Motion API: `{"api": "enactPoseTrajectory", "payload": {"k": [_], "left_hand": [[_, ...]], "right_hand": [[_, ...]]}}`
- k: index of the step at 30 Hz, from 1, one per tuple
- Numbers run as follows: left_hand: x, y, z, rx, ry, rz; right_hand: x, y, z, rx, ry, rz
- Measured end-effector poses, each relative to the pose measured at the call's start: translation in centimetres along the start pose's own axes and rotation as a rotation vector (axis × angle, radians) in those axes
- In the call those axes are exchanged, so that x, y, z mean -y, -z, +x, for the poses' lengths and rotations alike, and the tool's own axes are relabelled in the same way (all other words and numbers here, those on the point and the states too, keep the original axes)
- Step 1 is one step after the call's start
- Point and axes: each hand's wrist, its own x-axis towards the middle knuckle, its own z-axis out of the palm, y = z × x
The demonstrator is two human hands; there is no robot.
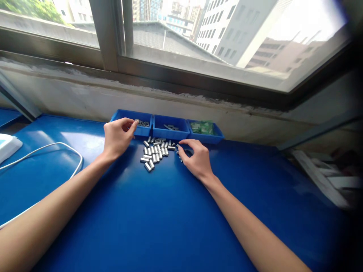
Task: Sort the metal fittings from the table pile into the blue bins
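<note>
My left hand [117,138] is at the front left of the left blue bin [121,114], thumb and forefinger pinched together over its rim. Whatever is between those fingertips is too small to name. Small metal parts [144,123] lie in that bin beside the fingertips. On the table in front of the bins spreads a group of short silver metal cylinders [155,150]. At the right edge of this group is my right hand [197,158], its fingers curled in a pinch at some tiny metal pieces [178,148]. Its fingers partly hide them, so what it grips is unclear.
The middle blue bin [170,132] has a few thin metal pieces in it. Green-and-clear plastic packets [202,127] fill the right bin [219,136]. A white cable [59,143] curves across the blue table [159,226] near a white device [10,147]. Behind stands a window wall.
</note>
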Motion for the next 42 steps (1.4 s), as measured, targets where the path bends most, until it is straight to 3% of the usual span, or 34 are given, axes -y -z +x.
{"api": "enactPoseTrajectory", "payload": {"k": [5,8,13,18,25,33,42], "left_hand": [[0.0,-0.6,-0.6,0.051,0.062,-0.039],[-0.6,-0.9,-0.9,0.131,-0.070,-0.035],[-1.3,-1.2,-1.5,0.409,-0.367,0.025],[-1.6,-1.5,-2.3,0.579,-0.497,0.131],[-1.9,-2.0,-3.0,0.553,-0.495,0.117],[-2.9,-2.7,-3.7,0.420,-0.577,0.105],[-4.1,-2.7,-3.9,0.309,-0.676,0.017]], "right_hand": [[-0.1,-0.6,-0.2,0.169,0.119,-0.074],[-0.1,-0.7,-0.3,0.242,0.160,-0.098],[-0.3,-0.7,-0.3,0.248,0.171,-0.025],[-0.3,-0.4,-0.1,0.219,0.160,0.048],[-0.3,-0.1,-0.1,0.153,0.086,0.120],[-0.7,-0.2,0.4,-0.031,-0.216,0.495],[2.3,-1.2,0.2,0.021,-0.330,0.864]]}}
